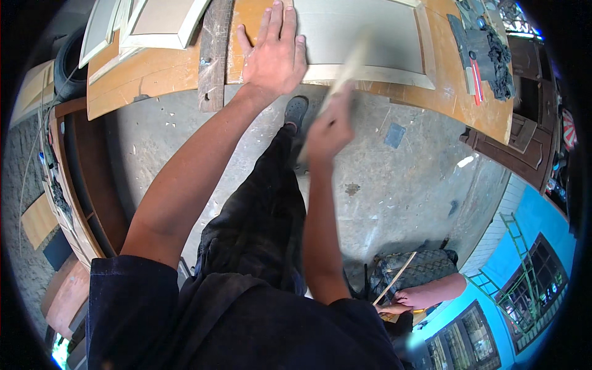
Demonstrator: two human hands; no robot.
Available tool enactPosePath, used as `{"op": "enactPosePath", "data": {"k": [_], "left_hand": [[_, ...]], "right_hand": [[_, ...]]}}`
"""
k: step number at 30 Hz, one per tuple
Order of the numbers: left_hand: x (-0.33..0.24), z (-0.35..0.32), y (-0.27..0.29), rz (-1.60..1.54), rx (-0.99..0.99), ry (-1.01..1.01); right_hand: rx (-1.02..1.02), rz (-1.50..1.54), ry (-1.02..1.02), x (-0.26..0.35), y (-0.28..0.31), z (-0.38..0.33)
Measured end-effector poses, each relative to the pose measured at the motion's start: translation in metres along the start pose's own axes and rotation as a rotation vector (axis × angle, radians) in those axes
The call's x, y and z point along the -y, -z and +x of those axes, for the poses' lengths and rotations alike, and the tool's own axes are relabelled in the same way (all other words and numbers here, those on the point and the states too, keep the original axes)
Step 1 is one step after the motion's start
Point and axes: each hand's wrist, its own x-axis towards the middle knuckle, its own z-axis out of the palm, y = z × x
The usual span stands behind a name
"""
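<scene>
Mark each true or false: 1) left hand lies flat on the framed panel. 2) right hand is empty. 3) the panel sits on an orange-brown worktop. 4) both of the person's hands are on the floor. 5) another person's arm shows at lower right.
1) True: the left hand lies palm down on the framed panel.
2) False: the right hand grips a pale wooden strip, blurred.
3) True: the panel rests on the orange-brown worktop.
4) False: both are up at the worktop.
5) True: another person's arm shows there.

Bare bench strip [154, 77] left of framed panel [364, 37], tools [487, 55] crowding right end (dark heap)
</scene>
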Motion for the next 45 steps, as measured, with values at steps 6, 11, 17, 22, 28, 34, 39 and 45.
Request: {"op": "enactPosePath", "data": {"k": [6, 11, 17, 22, 28, 34, 39, 45], "left_hand": [[-0.003, 0.001, 0.001, -0.003, -0.001, 0.0], [-0.001, 0.002, 0.005, -0.001, 0.011, 0.023], [0.0, 0.0, -0.002, -0.016, -0.025, -0.006], [0.001, -0.001, 0.004, 0.005, 0.009, -0.001], [-0.011, 0.002, 0.009, 0.028, 0.054, 0.006], [0.0, -0.001, 0.002, 0.011, 0.009, 0.004], [-0.002, 0.002, 0.004, -0.009, -0.004, -0.015], [0.026, -0.004, -0.027, -0.46, -0.392, -0.303]], "right_hand": [[0.055, 0.063, -0.015, 0.011, -0.012, -0.06], [0.057, -0.018, 0.029, -0.011, 0.003, -0.015], [0.021, 0.039, 0.023, 0.01, -0.008, -0.045], [0.045, 0.022, 0.035, -0.001, -0.001, -0.014], [0.001, 0.039, 0.016, 0.004, -0.012, -0.05], [0.038, 0.028, -0.032, 0.002, -0.002, 0.01], [-0.065, 0.098, -0.05, 0.002, -0.015, -0.039], [0.0, 0.0, -0.025, 0.001, -0.01, -0.011]]}}
